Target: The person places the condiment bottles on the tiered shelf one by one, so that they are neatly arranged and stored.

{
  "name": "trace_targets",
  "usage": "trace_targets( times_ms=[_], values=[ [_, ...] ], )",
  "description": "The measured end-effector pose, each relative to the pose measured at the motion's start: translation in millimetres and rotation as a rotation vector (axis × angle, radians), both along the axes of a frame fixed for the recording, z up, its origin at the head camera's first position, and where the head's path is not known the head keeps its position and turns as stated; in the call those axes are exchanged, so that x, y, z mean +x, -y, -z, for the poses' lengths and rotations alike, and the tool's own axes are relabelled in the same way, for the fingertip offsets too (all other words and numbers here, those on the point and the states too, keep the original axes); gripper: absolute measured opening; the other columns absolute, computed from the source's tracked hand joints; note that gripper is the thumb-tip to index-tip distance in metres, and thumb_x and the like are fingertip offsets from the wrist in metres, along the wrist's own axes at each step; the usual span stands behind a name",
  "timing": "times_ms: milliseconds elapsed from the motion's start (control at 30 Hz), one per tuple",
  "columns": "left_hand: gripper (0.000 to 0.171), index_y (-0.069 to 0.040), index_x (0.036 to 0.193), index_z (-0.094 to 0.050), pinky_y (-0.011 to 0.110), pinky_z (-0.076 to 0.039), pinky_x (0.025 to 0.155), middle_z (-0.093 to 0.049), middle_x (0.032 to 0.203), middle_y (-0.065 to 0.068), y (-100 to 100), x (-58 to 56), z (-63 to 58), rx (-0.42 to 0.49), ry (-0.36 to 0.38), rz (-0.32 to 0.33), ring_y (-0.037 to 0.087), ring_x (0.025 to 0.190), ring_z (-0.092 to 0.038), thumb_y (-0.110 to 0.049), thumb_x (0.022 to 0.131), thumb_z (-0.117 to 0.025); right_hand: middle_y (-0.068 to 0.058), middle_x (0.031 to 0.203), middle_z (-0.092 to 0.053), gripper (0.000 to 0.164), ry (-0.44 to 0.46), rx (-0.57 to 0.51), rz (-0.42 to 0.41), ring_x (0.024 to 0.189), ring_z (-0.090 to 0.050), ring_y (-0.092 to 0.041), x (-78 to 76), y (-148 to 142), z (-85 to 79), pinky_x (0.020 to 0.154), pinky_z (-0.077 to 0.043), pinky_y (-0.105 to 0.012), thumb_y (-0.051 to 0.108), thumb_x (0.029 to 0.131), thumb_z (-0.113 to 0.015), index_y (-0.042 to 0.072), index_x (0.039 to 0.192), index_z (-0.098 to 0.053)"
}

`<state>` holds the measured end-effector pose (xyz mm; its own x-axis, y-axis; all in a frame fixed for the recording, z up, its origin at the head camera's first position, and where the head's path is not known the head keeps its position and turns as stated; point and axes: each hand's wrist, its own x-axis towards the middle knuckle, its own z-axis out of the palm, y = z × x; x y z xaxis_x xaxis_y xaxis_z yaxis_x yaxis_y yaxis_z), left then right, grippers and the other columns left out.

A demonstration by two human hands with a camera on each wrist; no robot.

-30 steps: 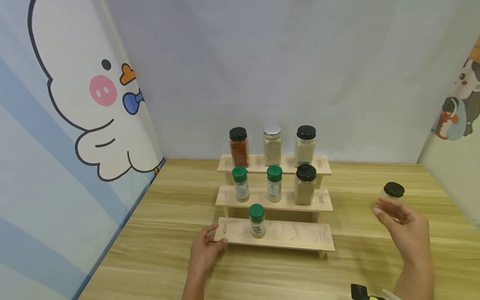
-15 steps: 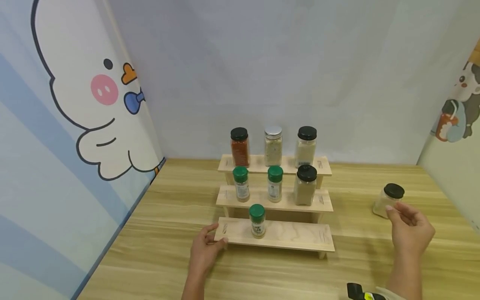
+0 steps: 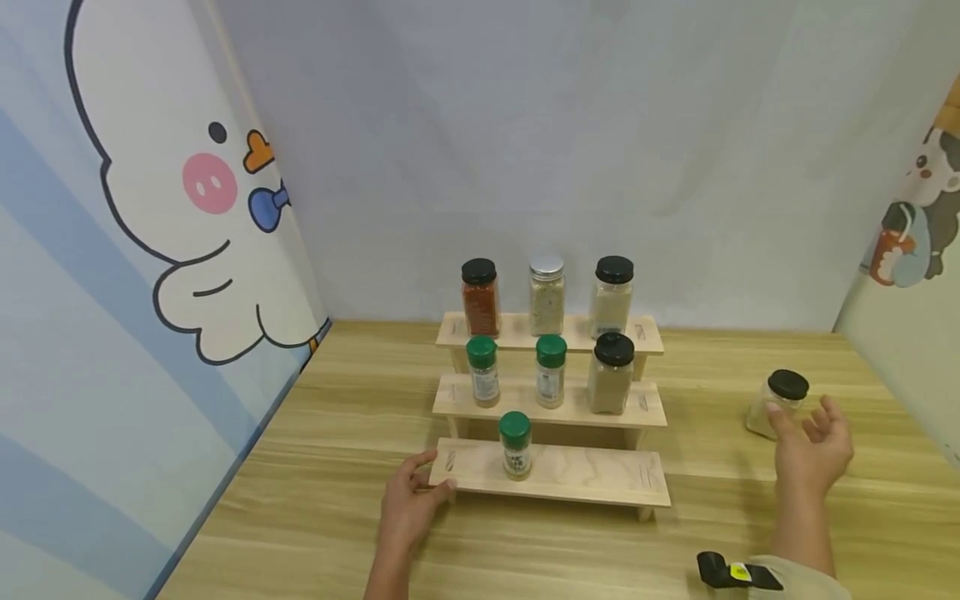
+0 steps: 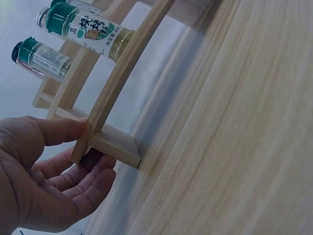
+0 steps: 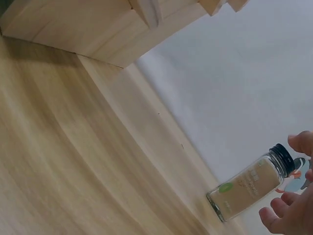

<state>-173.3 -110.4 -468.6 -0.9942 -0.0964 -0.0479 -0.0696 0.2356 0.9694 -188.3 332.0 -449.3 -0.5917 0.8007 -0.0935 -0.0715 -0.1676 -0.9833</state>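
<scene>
My left hand [image 3: 408, 504] grips the left end of the lowest board of a three-tier wooden spice rack [image 3: 592, 475]. In the left wrist view, the thumb lies on the board [image 4: 115, 81] and the fingers reach beneath it. On that tier stands a green-capped spice bottle [image 3: 516, 446]. To the rack's right, my right hand [image 3: 813, 450] is beside a black-lidded glass spice jar [image 3: 761, 417], which stands upright on the table. The right wrist view has the thumb and the loosely bent fingers around the jar [image 5: 249, 188] without a visible grip; contact is unclear.
The middle tier bears two green-capped bottles [image 3: 485, 379] and a black-lidded jar [image 3: 610, 379]. Up on the top tier are a red spice jar [image 3: 481, 304], a silver-lidded jar [image 3: 547, 300] and another black-lidded jar [image 3: 611, 304]. A pale backdrop [image 3: 525, 150] rises behind the table.
The right hand has shifted from in front of the jar to its right side, and its fingers have spread, uncovering more of the jar. The left hand has stayed on the rack.
</scene>
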Motion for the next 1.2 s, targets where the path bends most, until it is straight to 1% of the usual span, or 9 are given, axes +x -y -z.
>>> trace_targets(
  times_ms=[167,300,433,567,633,700,833,967,1200],
  values=[
    [0.058,0.003,0.13,-0.047,0.035,-0.048,0.064,-0.063,0.086,0.011,0.7,0.0,0.9,-0.017,0.002,0.002,0.021,0.077,-0.061,-0.005,0.079,-0.073,-0.008,0.145,-0.029,0.07,0.021,0.037,-0.014,0.127,-0.03,-0.015,-8.2,-3.1,3.8,0.103,-0.027,-0.032,0.016,0.083,-0.07,0.021,0.143,-0.036],
    [0.057,0.003,0.129,-0.048,0.034,-0.048,0.064,-0.063,0.086,0.011,-0.4,-0.3,0.1,-0.015,-0.004,-0.006,0.021,0.076,-0.061,-0.005,0.078,-0.073,-0.007,0.145,-0.029,0.069,0.033,0.047,-0.023,0.126,-0.03,-0.014,-15.1,-7.0,9.3,0.103,-0.027,-0.032,0.018,0.083,-0.07,0.022,0.143,-0.036],
    [0.057,0.003,0.129,-0.048,0.033,-0.048,0.064,-0.064,0.087,0.011,-0.9,0.0,-0.6,-0.012,0.001,-0.015,0.02,0.076,-0.06,-0.004,0.078,-0.073,-0.009,0.143,-0.034,0.068,0.052,0.064,-0.015,0.124,-0.032,-0.015,-20.7,-9.7,16.6,0.102,-0.027,-0.03,0.016,0.083,-0.069,0.022,0.143,-0.037],
    [0.058,0.003,0.129,-0.048,0.034,-0.049,0.063,-0.065,0.088,0.011,-0.7,0.4,-0.6,-0.011,-0.004,-0.01,0.02,0.076,-0.06,-0.004,0.078,-0.074,-0.009,0.136,-0.043,0.067,0.055,0.085,0.004,0.122,-0.037,-0.017,-24.9,-11.1,23.0,0.102,-0.027,-0.027,0.012,0.083,-0.069,0.021,0.142,-0.038],
    [0.058,0.003,0.129,-0.048,0.034,-0.049,0.063,-0.065,0.088,0.011,-0.3,0.4,-0.4,-0.015,-0.003,-0.008,0.02,0.076,-0.06,-0.005,0.078,-0.073,-0.009,0.137,-0.043,0.069,0.061,0.099,-0.001,0.124,-0.037,-0.016,-26.5,-12.0,25.1,0.102,-0.027,-0.027,0.01,0.083,-0.068,0.022,0.143,-0.037],
    [0.057,0.002,0.129,-0.048,0.034,-0.048,0.064,-0.064,0.088,0.011,0.1,-0.2,0.2,-0.015,-0.003,-0.011,0.02,0.076,-0.06,-0.005,0.078,-0.073,-0.01,0.14,-0.039,0.071,0.081,0.116,-0.02,0.127,-0.034,-0.015,-27.9,-12.5,26.3,0.103,-0.027,-0.028,0.011,0.084,-0.067,0.023,0.144,-0.033],
    [0.056,0.001,0.128,-0.049,0.033,-0.048,0.064,-0.065,0.087,0.011,1.1,-0.6,1.1,-0.016,-0.002,-0.015,0.02,0.077,-0.06,-0.005,0.078,-0.073,-0.01,0.146,-0.031,0.072,0.154,0.166,-0.062,0.131,-0.029,-0.017,-29.6,-14.4,27.2,0.104,-0.025,-0.031,0.017,0.087,-0.064,0.025,0.147,-0.026],
    [0.057,0.002,0.128,-0.049,0.033,-0.048,0.063,-0.064,0.086,0.011,1.1,0.3,1.0,-0.017,-0.011,-0.009,0.02,0.077,-0.059,-0.005,0.077,-0.074,-0.012,0.146,-0.031,0.069,0.194,0.218,-0.078,0.13,-0.029,-0.021,-30.8,-15.7,26.6,0.103,-0.027,-0.033,0.021,0.089,-0.062,0.022,0.147,-0.024],
    [0.055,0.005,0.128,-0.048,0.033,-0.05,0.063,-0.066,0.088,0.015,3.1,-0.1,1.2,-0.002,-0.016,0.005,0.023,0.076,-0.063,-0.003,0.079,-0.072,-0.016,0.142,-0.035,0.067,0.237,0.314,-0.071,0.124,-0.034,-0.026,-31.8,-15.4,30.2,0.096,-0.032,-0.033,0.025,0.09,-0.06,0.017,0.146,-0.025]
  ],
)
